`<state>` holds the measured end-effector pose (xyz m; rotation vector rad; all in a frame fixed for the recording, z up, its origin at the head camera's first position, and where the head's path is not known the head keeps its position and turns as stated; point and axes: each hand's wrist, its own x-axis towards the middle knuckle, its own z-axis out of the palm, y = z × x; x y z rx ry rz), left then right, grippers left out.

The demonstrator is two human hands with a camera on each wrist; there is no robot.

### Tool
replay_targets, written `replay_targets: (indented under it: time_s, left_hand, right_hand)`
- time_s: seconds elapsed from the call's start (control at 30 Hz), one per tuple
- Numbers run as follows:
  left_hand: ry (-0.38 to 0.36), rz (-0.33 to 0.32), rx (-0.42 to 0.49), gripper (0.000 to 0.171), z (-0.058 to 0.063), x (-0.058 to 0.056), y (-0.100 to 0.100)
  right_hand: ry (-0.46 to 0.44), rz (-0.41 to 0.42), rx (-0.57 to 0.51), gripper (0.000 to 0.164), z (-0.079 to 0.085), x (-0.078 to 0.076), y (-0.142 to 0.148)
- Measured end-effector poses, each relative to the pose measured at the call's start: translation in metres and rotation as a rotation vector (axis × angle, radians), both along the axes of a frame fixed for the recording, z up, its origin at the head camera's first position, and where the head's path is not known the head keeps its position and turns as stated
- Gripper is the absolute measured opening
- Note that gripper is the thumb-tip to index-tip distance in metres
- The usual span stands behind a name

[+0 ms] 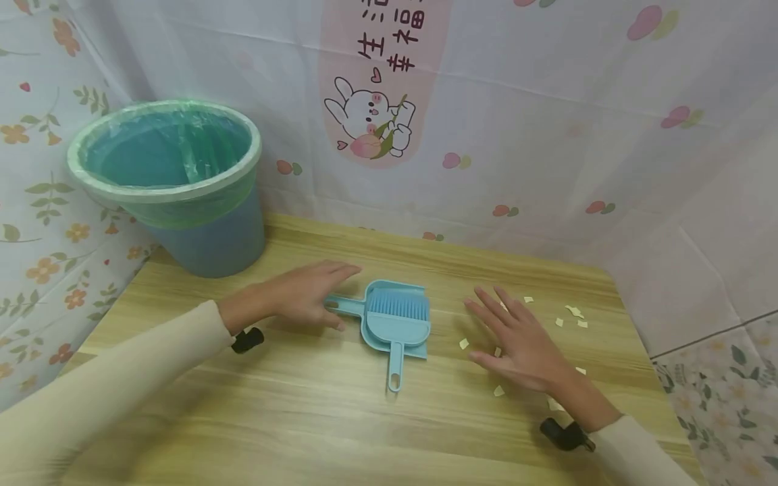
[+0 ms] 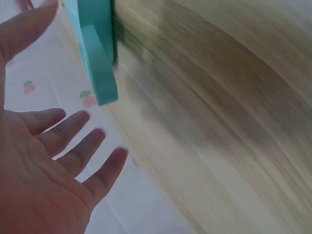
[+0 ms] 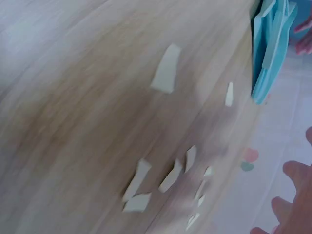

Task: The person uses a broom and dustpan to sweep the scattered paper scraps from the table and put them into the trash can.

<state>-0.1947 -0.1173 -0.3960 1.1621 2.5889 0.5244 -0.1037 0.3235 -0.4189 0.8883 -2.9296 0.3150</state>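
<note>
On the wooden table a light blue dustpan lies with its handle pointing left. A matching hand brush rests on it, bristles toward the back and handle toward the front. My left hand hovers by the dustpan's handle, fingers spread and holding nothing. Over at the right, my right hand is spread above several scraps of pale yellow paper, also holding nothing. More paper scraps show in the right wrist view, some partly hidden under the hand in the head view.
A blue bin with a green plastic liner stands at the table's back left corner. Behind the table hangs a white printed curtain. A floral cloth hangs along the left side.
</note>
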Motion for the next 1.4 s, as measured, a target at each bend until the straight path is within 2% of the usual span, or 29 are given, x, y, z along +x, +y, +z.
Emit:
replay_targets:
  time_s: [0.1,0.23,0.43,0.6,0.83,1.13,1.27,1.4]
  left_hand:
    - [-0.043,0.015,0.032,0.091,-0.001,0.000,0.005]
    - [-0.041,0.016,0.064,0.069,-0.004,-0.001,0.013]
    - [-0.042,0.077,0.067,0.058,-0.012,0.001,0.023]
    - [-0.016,0.079,0.078,0.046,-0.020,0.000,0.028]
    - [-0.003,0.095,0.100,0.044,-0.027,0.002,0.029]
    - [-0.011,0.103,0.147,0.037,-0.031,0.002,0.030]
    - [-0.033,0.100,0.159,0.030,-0.033,0.001,0.031]
    - [-0.034,0.087,0.158,0.025,-0.034,0.001,0.032]
  right_hand:
    - [-0.021,0.016,-0.024,0.082,0.002,-0.001,-0.008]
    - [-0.056,0.032,-0.052,0.082,0.003,-0.002,-0.022]
    - [-0.057,0.108,-0.050,0.083,0.002,-0.004,-0.045]
    - [-0.049,0.164,-0.074,0.081,0.002,-0.005,-0.063]
    - [0.002,0.276,-0.037,0.082,0.001,-0.005,-0.089]
    - [0.080,0.447,0.035,0.072,0.001,-0.009,-0.116]
    - [0.098,0.475,0.064,0.063,0.000,-0.012,-0.122]
    - [0.099,0.469,0.093,0.053,0.001,-0.015,-0.127]
